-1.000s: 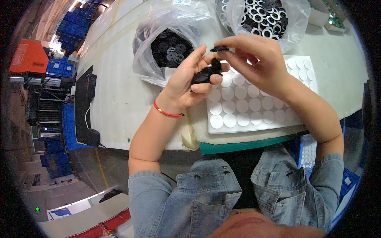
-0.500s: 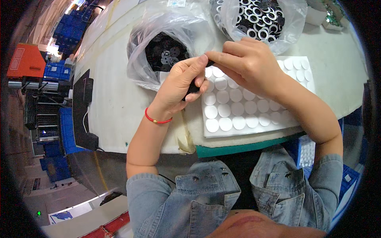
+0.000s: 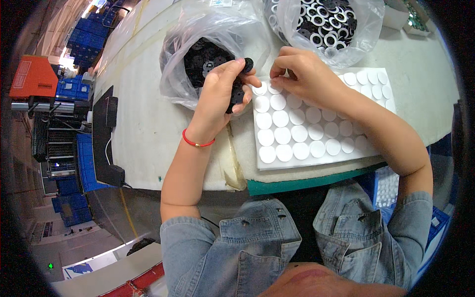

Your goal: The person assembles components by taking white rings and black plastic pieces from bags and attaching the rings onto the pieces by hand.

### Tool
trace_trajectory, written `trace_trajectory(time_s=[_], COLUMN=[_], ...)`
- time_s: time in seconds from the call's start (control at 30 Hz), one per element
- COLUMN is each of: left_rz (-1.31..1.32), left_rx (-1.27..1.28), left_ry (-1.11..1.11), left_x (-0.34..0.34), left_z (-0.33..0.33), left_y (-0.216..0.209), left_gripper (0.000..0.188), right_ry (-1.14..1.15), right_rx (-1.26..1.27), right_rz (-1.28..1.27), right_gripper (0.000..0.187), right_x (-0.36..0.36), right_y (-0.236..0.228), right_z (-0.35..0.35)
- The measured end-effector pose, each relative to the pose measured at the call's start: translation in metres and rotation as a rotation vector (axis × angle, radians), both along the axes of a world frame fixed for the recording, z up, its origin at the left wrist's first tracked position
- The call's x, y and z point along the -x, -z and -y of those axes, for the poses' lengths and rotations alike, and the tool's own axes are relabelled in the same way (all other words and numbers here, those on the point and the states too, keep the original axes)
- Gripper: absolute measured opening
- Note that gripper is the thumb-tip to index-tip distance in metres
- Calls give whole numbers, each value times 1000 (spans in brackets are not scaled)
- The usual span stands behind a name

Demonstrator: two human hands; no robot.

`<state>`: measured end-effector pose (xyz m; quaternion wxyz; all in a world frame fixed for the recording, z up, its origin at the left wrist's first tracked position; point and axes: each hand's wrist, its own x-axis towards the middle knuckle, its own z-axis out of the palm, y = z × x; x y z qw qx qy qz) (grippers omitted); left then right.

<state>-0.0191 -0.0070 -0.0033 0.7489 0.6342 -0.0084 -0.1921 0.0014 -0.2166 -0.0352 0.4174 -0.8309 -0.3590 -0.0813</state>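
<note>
My left hand (image 3: 220, 91) is closed around several small black discs, near the plastic bag's mouth. One black disc (image 3: 248, 65) stands out between its thumb and forefinger, and more black discs (image 3: 236, 97) lie against the curled fingers. My right hand (image 3: 309, 79) is bent over the top left of a white sheet (image 3: 321, 163) covered in rows of white round stickers. Its fingertips pinch at a sticker (image 3: 275, 89) there; whether that sticker is lifted cannot be seen. Part of the sheet is hidden under the right hand and forearm.
A clear plastic bag (image 3: 173, 74) of black discs (image 3: 200, 62) stands open behind my left hand. Farther right is another bag (image 3: 368, 37) with black and white rings (image 3: 329, 24). Small boxes (image 3: 415, 20) sit at the far right. Green edging (image 3: 307, 184) lines the table's near edge.
My right hand has parted from the left and come down to the sheet's top left stickers. The black disc at my left thumb now shows fully.
</note>
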Motion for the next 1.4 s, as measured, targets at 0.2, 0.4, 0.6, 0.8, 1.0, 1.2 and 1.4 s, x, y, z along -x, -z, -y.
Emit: trace_trajectory(time_s=[0.2,0.4,0.6,0.8,1.0,1.2,1.4], left_rz=[33,31,46,65,-26,-65,-1], left_rx=[-26,-21,-16,-25,31,57,-63], left_ry=[19,2,2,88,124,140,213], left_x=[0,-1,-2,2,13,13,13], left_z=[4,8,7,8,19,17,17], left_y=[7,5,7,14,-3,4,4], left_gripper=[33,35,35,32,29,31,35], right_ry=[51,90,-306,-299,-140,-92,-67], right_rx=[10,164,121,-281,-405,-387,-333], right_rz=[-102,-39,-378,-548,-465,-403,-369], right_gripper=[10,17,16,12,13,15,15], right_x=[1,-1,-1,8,4,7,7], right_y=[-2,6,-28,-29,-23,-24,-22], right_z=[-5,-4,19,7,3,-1,-1])
